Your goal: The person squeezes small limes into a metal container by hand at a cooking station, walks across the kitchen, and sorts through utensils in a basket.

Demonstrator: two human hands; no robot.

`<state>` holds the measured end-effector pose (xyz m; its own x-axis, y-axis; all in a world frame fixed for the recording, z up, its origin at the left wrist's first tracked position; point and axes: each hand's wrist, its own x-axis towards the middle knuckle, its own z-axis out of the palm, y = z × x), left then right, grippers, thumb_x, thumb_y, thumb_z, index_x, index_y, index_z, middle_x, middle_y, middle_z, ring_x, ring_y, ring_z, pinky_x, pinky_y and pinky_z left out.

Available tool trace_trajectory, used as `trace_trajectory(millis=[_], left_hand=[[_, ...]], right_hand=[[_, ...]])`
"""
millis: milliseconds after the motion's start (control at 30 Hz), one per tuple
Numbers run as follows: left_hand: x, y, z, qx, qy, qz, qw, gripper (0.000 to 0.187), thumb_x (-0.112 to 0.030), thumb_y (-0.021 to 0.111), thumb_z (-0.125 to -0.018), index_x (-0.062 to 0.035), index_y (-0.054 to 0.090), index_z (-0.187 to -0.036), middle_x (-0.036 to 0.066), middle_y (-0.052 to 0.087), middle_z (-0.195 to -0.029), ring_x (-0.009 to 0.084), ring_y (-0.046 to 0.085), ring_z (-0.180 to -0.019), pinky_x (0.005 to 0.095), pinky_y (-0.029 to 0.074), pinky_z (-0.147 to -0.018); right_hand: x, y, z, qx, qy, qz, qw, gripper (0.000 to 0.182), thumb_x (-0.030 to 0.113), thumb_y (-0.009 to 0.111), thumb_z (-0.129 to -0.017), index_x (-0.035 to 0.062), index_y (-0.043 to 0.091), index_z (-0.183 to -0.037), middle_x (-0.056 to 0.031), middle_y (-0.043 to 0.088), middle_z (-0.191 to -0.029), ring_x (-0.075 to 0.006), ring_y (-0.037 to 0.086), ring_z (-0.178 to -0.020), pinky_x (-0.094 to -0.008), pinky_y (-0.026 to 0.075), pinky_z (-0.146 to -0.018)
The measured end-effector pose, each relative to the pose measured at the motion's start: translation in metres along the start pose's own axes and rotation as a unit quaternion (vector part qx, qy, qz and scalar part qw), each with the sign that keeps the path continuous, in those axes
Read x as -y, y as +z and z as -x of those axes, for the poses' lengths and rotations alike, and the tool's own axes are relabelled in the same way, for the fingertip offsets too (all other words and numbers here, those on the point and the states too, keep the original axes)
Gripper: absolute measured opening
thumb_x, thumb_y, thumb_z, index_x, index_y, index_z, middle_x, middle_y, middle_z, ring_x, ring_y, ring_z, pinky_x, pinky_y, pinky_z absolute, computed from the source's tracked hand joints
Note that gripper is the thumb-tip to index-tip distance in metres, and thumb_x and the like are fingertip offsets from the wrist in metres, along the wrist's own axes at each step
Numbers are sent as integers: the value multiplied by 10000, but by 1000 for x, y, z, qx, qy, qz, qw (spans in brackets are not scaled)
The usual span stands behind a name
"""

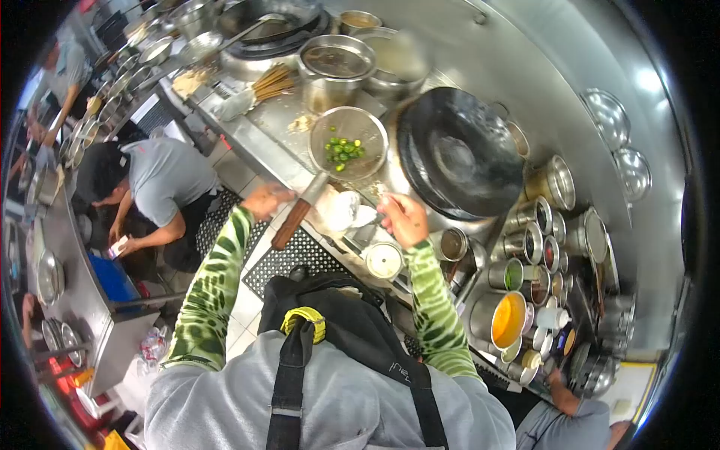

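Note:
My left hand is smeared by motion, just left of the wooden handle of a mesh strainer. Chopped green pieces lie in the strainer's mesh. My right hand is closed with thumb and fingertips pinched, beside a bunched white cloth and a small white piece at its fingertips. What the pinch holds, I cannot tell. Right of the strainer sits a large dark wok on the range. Both forearms wear green patterned sleeves.
Behind the strainer stands a steel pot of dark liquid, with a bamboo brush to its left. Several seasoning containers and a pot of orange liquid fill the right side. A co-worker bends over at left; another person is at lower right.

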<state>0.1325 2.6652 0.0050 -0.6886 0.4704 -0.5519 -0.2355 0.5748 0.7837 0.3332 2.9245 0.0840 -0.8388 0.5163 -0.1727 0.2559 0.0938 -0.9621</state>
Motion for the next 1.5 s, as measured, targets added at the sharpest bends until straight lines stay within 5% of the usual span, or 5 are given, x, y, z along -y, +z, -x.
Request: trace_trajectory(millis=[133,433,867,1067,1500], left_hand=[[30,50,-4,317,-5,377,870,555,-201,601,-918,-68,355,-1398,144,623,-997,189,620,-680,316,561,-596],[100,41,150,215,127,447,859,586,-52,588,-876,12,325,-1395,134,638,-1001,88,570,-604,209,500,-505],[314,178,377,-100,91,633,762,571,-83,582,-890,-43,341,-1406,109,626,-1009,85,578,-621,226,508,-513],[378,222,404,-308,43,729,610,505,-79,575,-893,-49,384,-1360,84,629,-969,83,567,-621,238,511,-503],[552,-73,418,-711,-34,632,307,13,-22,487,-786,-24,496,-795,75,506,-613,193,522,-486,326,426,-425]], right_hand=[[-12,3,-4,53,6,12,999,327,261,584,-947,0,624,-1139,-72,686,-878,-64,567,-599,-200,461,-509],[4,49,35,202,-30,-12,979,264,200,576,-954,6,636,-1123,-69,694,-896,-60,570,-611,-194,461,-533],[0,114,133,478,-32,21,878,269,206,574,-961,-16,632,-1101,-76,693,-865,-53,565,-608,-186,454,-541],[11,156,150,526,-30,43,849,273,209,581,-955,-20,633,-1096,-90,698,-861,-54,560,-594,-182,450,-534],[40,339,166,525,-13,165,835,261,203,597,-942,-14,645,-1080,-60,688,-842,-56,571,-592,-190,458,-521]])
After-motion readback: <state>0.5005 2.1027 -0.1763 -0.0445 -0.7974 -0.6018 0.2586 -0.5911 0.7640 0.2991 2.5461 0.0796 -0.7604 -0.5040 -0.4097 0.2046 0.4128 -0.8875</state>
